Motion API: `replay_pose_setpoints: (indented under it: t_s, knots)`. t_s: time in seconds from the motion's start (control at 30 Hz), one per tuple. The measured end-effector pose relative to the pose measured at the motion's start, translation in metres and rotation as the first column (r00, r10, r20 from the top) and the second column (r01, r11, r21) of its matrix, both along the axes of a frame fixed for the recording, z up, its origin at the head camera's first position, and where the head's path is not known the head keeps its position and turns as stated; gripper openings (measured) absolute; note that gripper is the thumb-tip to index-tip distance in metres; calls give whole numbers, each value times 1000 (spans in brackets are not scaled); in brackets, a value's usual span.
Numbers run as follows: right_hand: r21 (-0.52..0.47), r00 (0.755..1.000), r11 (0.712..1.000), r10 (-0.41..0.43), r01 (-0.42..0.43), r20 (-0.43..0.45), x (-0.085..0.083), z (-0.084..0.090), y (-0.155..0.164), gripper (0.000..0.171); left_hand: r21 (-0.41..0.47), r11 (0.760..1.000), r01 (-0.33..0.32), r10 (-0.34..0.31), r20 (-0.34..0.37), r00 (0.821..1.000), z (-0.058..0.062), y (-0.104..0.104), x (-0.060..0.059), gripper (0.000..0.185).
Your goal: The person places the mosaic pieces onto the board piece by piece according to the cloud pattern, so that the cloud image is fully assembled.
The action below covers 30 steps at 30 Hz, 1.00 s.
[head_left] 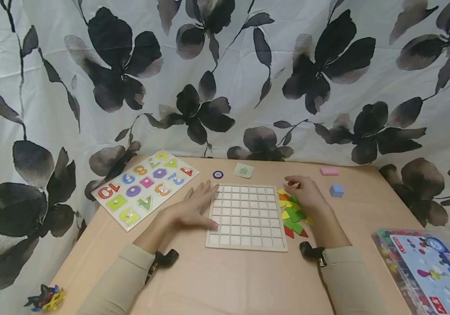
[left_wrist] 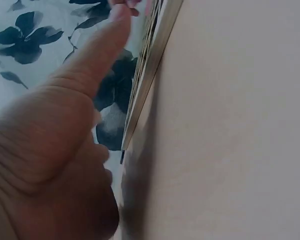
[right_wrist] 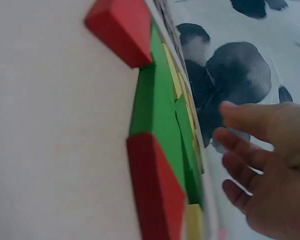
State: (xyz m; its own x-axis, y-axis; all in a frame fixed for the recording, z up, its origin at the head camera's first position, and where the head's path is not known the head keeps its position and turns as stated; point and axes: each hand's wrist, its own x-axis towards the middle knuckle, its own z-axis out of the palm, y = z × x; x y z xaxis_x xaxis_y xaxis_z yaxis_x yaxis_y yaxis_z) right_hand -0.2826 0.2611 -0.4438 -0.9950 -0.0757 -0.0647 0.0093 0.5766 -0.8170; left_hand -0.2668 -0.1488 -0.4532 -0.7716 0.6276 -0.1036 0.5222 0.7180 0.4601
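Note:
A white board with a grid of square cells (head_left: 247,216) lies flat in the middle of the table. My left hand (head_left: 195,209) is at its left side, fingers spread and thumb stretched out along the edge. In the left wrist view the left thumb (left_wrist: 87,70) reaches towards the board's rim (left_wrist: 152,70). Off the board's right edge lies a loose pile of green, yellow, orange and red flat blocks (head_left: 296,215). Over the far end of that pile is my right hand (head_left: 307,192). Its fingers (right_wrist: 240,145) are loosely bent with nothing between them, apart from the red block (right_wrist: 157,195) and green block (right_wrist: 162,125).
A number-and-shape puzzle board (head_left: 152,199) lies slanted at the left. Behind the grid are a dark round token (head_left: 218,174) and a small square card (head_left: 244,170). Pink (head_left: 329,171) and blue (head_left: 337,191) blocks sit right. A plastic box (head_left: 426,267) and toy figure (head_left: 45,298) occupy the near corners.

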Motion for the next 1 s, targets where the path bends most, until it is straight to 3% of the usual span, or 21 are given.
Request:
replay_pose_setpoints:
  t_s: [0.2,0.53,0.87,1.0]
  knots:
    - [-10,998,999,50,-51,-35,-13,-21,5,42,-25,1000,17,-16,47,999,0,-4,2,125]
    - [111,998,993,41,-35,-57,-14,-28,3,26,-58,998,23,-20,56,998,-1,0,1,122]
    - [53,988,999,-6,14,-154,-15,-26,0,13,-58,998,8,-4,67,998,0,-1,2,123]
    - [-14,984,1000,-16,13,-180,-12,-21,-4,13,-52,999,0,4,70,998,-5,-2,1,124]
